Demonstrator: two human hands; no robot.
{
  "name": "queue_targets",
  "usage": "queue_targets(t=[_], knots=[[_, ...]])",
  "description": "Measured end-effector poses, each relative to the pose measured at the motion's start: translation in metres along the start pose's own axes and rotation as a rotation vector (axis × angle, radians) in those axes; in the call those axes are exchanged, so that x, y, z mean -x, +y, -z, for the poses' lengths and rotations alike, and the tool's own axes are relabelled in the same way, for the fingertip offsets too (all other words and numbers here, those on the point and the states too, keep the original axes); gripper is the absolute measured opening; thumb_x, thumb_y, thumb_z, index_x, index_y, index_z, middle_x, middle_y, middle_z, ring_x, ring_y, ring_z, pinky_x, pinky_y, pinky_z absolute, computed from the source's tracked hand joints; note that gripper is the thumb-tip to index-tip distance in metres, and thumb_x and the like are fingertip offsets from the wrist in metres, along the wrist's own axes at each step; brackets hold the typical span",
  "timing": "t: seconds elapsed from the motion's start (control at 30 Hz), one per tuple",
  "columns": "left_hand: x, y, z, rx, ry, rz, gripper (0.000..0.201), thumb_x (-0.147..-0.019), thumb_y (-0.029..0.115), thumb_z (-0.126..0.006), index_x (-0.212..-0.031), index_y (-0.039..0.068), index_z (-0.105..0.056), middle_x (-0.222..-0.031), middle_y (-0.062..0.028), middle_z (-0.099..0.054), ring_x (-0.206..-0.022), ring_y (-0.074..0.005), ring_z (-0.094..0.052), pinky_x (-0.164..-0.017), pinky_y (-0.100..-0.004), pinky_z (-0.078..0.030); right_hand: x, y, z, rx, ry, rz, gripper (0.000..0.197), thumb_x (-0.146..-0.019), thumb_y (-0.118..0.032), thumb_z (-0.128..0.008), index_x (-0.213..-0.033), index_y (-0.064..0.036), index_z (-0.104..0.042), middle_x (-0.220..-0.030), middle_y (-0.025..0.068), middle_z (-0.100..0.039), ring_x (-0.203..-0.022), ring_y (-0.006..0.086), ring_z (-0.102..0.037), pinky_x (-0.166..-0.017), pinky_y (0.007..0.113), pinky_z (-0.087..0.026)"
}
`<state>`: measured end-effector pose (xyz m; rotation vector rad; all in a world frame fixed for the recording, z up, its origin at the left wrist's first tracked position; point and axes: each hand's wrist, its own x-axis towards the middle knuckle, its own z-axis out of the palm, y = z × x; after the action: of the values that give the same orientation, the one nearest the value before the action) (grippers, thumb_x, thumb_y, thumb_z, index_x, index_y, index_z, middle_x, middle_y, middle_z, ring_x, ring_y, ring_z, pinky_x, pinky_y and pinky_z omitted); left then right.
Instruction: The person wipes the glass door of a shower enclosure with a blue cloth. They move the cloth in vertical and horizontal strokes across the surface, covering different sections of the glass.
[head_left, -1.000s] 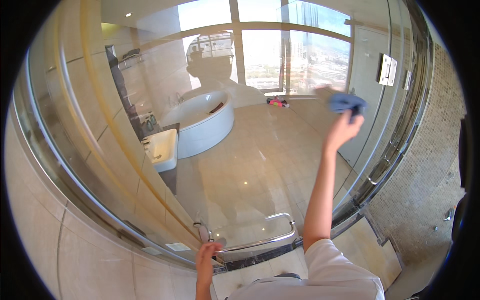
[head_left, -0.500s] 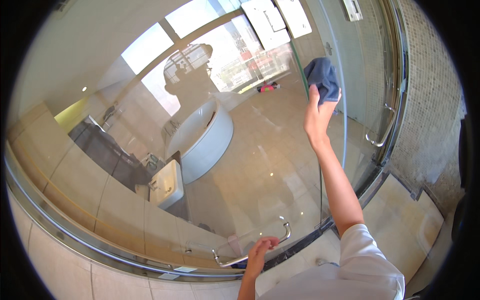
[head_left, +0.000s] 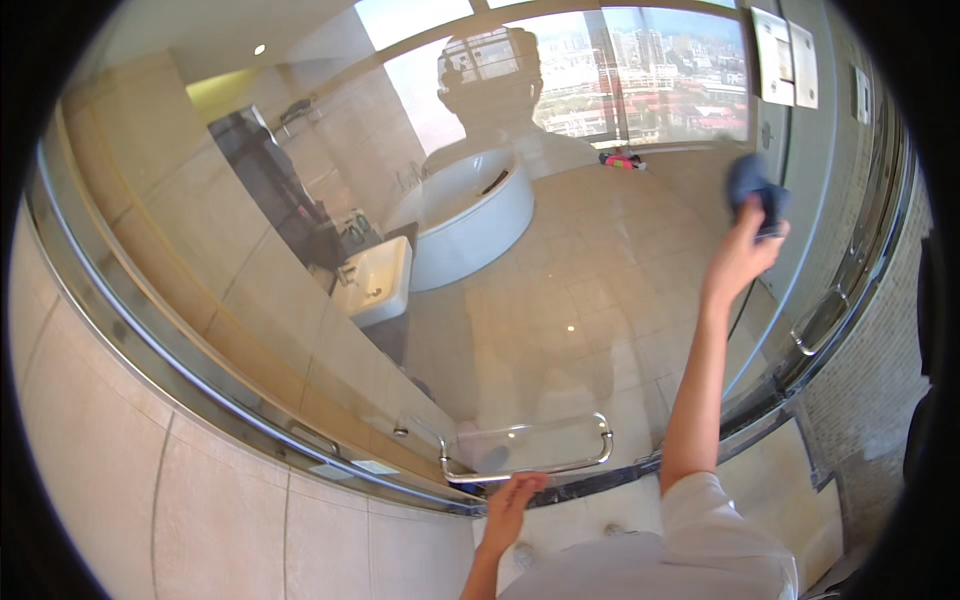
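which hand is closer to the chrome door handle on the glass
Left. The left hand sits just under the chrome door handle, at its lower bar. The right hand is raised far above and to the right, holding a blue cloth.

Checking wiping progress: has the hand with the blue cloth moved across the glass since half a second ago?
Yes. The right hand with the blue cloth has moved right, away from the bathtub seen through the glass and closer to the chrome frame.

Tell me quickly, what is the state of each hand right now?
Left hand: rests at the curved chrome door handle; grip cannot be told.
Right hand: closed on a crumpled dark blue cloth against the glass.
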<state>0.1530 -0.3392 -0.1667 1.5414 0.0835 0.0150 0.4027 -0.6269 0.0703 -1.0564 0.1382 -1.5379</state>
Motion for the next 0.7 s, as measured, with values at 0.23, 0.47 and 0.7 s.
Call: queue_targets(t=[0.23,0.47,0.7], knots=[[-0.014,0.009,0.062,-0.347,-0.108,-0.057,0.022,-0.102,0.017,-0.054,-0.114,0.003,-0.066,-0.106,-0.0036,-0.070,-0.094,-0.0106,-0.060,-0.087,-0.0263,-0.047,0.223,-0.116,-0.075,0.158,-0.836,0.634,0.044,-0.055,-0.034,-0.081,-0.096,-0.0229,-0.068,-0.101,0.0075,-0.054,-0.101,0.0311,-0.051,-0.085,0.054,-0.037],[-0.010,0.023,0.119,-0.320,-0.300,-0.116,0.025,-0.103,0.021,-0.054,-0.115,0.003,-0.067,-0.106,-0.0068,-0.072,-0.096,-0.0150,-0.063,-0.087,-0.0306,-0.048,0.185,-0.080,-0.052,0.272,-0.678,0.633,0.048,-0.068,-0.044,-0.076,-0.104,-0.0128,-0.067,-0.104,0.0080,-0.054,-0.107,0.0289,-0.049,-0.095,0.047,-0.037],[-0.023,-0.017,0.143,-0.444,-0.305,-0.206,0.030,-0.103,0.026,-0.052,-0.113,0.001,-0.066,-0.104,-0.0148,-0.071,-0.100,-0.0279,-0.065,-0.089,-0.0344,-0.048,0.075,-0.031,-0.016,-0.343,-0.195,-0.126,0.059,-0.103,-0.045,-0.041,-0.141,-0.0012,-0.043,-0.139,0.0095,-0.048,-0.125,0.0195,-0.046,-0.106,0.035,-0.034]])
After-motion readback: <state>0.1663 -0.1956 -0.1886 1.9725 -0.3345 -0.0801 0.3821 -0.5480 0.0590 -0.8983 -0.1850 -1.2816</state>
